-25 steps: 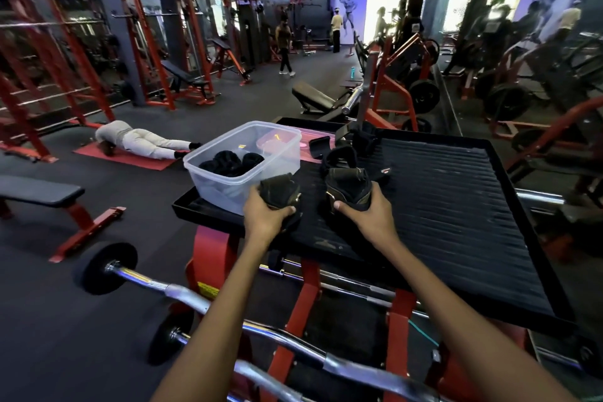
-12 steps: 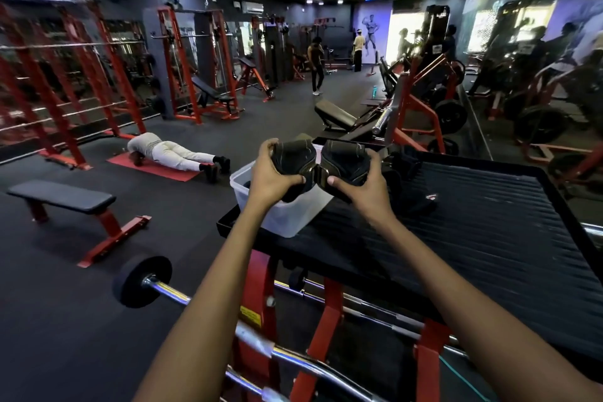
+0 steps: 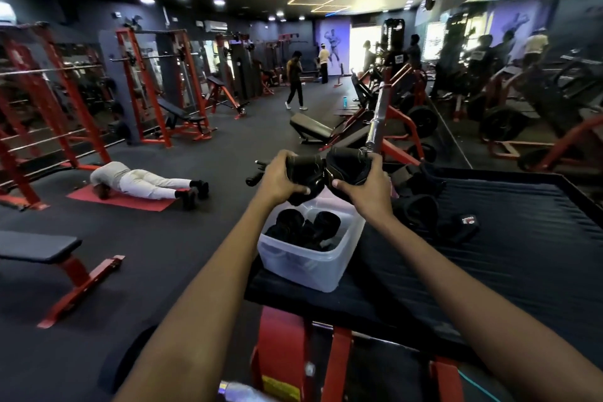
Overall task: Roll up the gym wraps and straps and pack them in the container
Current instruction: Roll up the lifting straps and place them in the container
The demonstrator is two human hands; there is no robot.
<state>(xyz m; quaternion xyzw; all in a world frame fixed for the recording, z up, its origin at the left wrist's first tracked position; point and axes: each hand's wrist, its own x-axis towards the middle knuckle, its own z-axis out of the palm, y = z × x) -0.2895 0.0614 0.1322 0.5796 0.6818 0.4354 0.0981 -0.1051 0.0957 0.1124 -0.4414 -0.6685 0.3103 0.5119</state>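
Two grips: our left hand (image 3: 280, 177) is curled round the left black wrap (image 3: 305, 170), thumb underneath, fingers over the top; our right hand (image 3: 365, 188) clasps the right black wrap (image 3: 350, 164) the same way — neither is released, neither is bare.
Where the wraps are: both are held up in the air, side by side and touching at the middle, above the far end of the clear container (image 3: 313, 266) and not yet inside it.
Container: it stands on the near-left corner of the black ribbed surface (image 3: 509, 258), lid off, with several rolled black wraps (image 3: 301, 228) already lying in its bottom.
Still loose: more black straps (image 3: 421, 212) lie in a heap on the surface just right of the container, one with a small red-and-white label (image 3: 469, 221).
Step in hand: we judge that the two pieces are being folded or squeezed compact before going in; whether they are fully rolled we cannot tell, as the fingers hide the ends.
Doing it well: we should keep the thumbs pressed on the loose tails so nothing springs open, lower the pair straight down into the free space beside the rolls, and let go only once the walls or neighbours hold them tight.
Risk: letting go too high — the rolls could unwind or tumble past the rim to the floor (image 3: 182, 238).
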